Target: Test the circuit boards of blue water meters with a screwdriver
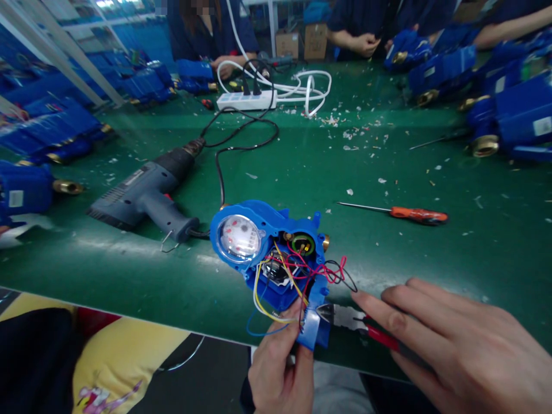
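A blue water meter [263, 241] with a round dial and an opened housing stands near the front edge of the green table [302, 167], with red, yellow, black and blue wires spilling out. My left hand [278, 368] pinches the wires and the lower blue part of the meter. Red-handled cutting pliers [345, 319] lie on the table just right of it. Over their handles hovers my right hand [457, 351], fingers stretched toward the pliers and the black wire.
A grey electric drill [146, 192] lies to the left, its cable running to a white power strip [245, 100]. An orange screwdriver [409, 214] lies to the right. Blue meters are piled at both sides. Other people sit across the table. White scraps litter the surface.
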